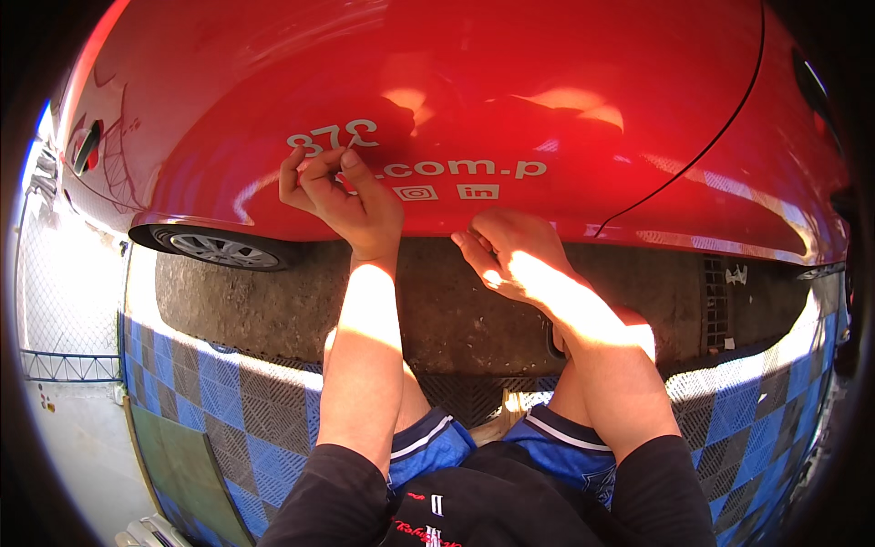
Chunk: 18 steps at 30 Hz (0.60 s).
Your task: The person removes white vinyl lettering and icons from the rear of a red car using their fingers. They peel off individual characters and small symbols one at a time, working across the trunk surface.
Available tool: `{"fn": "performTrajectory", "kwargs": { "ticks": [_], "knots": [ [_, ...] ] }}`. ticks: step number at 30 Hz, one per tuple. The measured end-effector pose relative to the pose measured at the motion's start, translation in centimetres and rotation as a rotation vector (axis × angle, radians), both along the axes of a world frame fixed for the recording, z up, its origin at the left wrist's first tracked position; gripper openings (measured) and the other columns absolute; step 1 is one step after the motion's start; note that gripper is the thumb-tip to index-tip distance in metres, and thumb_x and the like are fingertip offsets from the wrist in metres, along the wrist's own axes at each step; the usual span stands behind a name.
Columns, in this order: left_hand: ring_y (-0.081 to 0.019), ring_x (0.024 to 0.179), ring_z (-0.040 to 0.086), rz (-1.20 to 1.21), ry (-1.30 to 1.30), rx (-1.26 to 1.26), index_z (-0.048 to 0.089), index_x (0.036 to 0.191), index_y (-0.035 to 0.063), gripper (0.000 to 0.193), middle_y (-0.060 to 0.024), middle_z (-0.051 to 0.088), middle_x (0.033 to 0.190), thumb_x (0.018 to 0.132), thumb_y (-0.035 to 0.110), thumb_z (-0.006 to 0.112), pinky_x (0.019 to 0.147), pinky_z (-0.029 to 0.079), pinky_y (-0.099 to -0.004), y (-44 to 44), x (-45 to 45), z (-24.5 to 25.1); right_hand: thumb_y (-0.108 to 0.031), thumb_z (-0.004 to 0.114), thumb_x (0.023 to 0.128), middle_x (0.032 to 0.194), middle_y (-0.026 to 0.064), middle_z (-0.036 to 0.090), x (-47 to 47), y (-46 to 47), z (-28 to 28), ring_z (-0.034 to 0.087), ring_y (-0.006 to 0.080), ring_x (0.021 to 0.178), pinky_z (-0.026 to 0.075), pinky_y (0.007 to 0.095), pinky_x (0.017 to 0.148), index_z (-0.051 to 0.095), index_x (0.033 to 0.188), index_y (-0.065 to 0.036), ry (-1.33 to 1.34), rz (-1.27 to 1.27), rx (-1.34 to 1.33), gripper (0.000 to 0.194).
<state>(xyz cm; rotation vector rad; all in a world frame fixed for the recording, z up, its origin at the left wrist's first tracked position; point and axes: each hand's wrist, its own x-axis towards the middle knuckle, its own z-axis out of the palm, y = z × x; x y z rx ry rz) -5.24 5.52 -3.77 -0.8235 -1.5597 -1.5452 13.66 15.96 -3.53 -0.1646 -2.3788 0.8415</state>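
A glossy red car panel (465, 82) fills the space before me. It bears pale cut lettering (472, 167), a row of digits (325, 137) and two small square social-media icons (417, 193). My left hand (348, 198) is raised in front of the lettering, palm towards me, with bent fingers and the thumb up near the digits. It covers part of the writing; whether it pinches something small is unclear. Lower and to the right, my right hand (516, 246) is curled by the panel's bottom edge, its back towards me. Its fingertips are mostly hidden, so its contents cannot be seen.
A wheel (225, 249) shows at the left under the car. Beneath me lie blue and grey floor tiles (273, 458) beside dark concrete (444, 314). A drain grate (716, 301) is at right, a green board (184, 465) at lower left, and a wire fence (68, 287) beyond.
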Motion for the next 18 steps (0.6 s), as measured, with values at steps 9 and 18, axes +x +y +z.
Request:
{"fn": "performTrajectory", "kwargs": {
  "ticks": [9,18],
  "knots": [
    [-0.0267,0.122,0.043,-0.014,-0.01,0.024,0.053,0.11,-0.0005,0.012,-0.0232,0.027,0.146,0.107,0.011,0.055,0.097,0.047,-0.0431,0.14,-0.21,-0.25,-0.021,0.08,0.091,0.063,0.0123,0.058,-0.09,0.0,0.01,0.059,0.0318,0.056,0.043,0.0432,0.051,0.057,0.071,-0.005,0.024,0.003,0.01,0.035],
    [-0.0208,0.105,0.05,-0.034,-0.014,0.046,0.051,0.113,-0.0014,0.015,-0.0214,0.024,0.149,0.107,0.012,0.054,0.089,0.05,-0.0385,0.24,-0.2,-0.25,-0.021,0.08,0.091,0.063,0.0122,0.058,-0.14,0.08,-0.12,0.058,0.0317,0.056,0.043,0.0434,0.05,0.056,0.071,-0.005,0.026,0.002,0.016,0.035]
  ]
}}
